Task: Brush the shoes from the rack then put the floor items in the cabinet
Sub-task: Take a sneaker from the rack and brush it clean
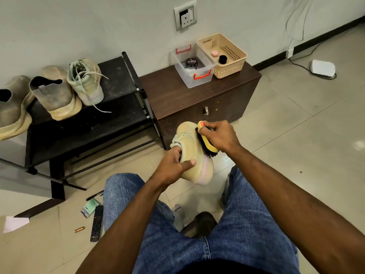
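Observation:
My left hand (pixel 174 164) grips a beige sneaker (pixel 194 155) by its collar, thumb on the side, holding it in the air in front of the cabinet. My right hand (pixel 219 136) holds a yellow brush (pixel 207 140) whose black bristles press against the sneaker's upper. On the black shoe rack (pixel 118 80) at the left stand the matching laced sneaker (pixel 87 82) and two grey-beige slip-on shoes (pixel 53 93). On the floor at lower left lie a black remote (pixel 96 223), a pen (pixel 94 195), a green packet (pixel 89 207) and a small copper-coloured piece (pixel 79 229).
A dark brown low cabinet (pixel 177 95) with closed doors stands right of the rack. On it sit a clear plastic box (pixel 192 65) holding a polish tin and a beige basket (pixel 223 55). My jeans-clad knees fill the bottom. A white paper (pixel 15 223) lies far left.

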